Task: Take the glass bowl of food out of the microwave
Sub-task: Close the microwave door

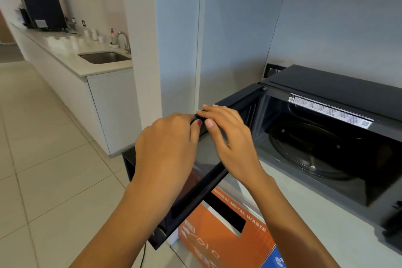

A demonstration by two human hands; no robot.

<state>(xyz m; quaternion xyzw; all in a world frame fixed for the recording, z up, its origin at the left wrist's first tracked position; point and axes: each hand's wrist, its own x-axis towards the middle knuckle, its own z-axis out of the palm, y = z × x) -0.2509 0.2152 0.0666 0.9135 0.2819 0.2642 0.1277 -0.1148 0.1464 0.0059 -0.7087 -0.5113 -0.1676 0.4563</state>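
A black microwave stands on a pale counter at the right, its door swung wide open to the left. My left hand wraps over the door's top edge from the outside. My right hand rests its fingers on the same edge from the inside, thumb pressed against it. Inside the dark cavity I make out a round glass turntable. No bowl of food shows in the part of the cavity I can see.
An orange waste bin labelled "general metal waste" sits under the open door. A grey wall panel rises behind the microwave. Farther left runs a long counter with a sink, a tap, cups and a dark drinks machine.
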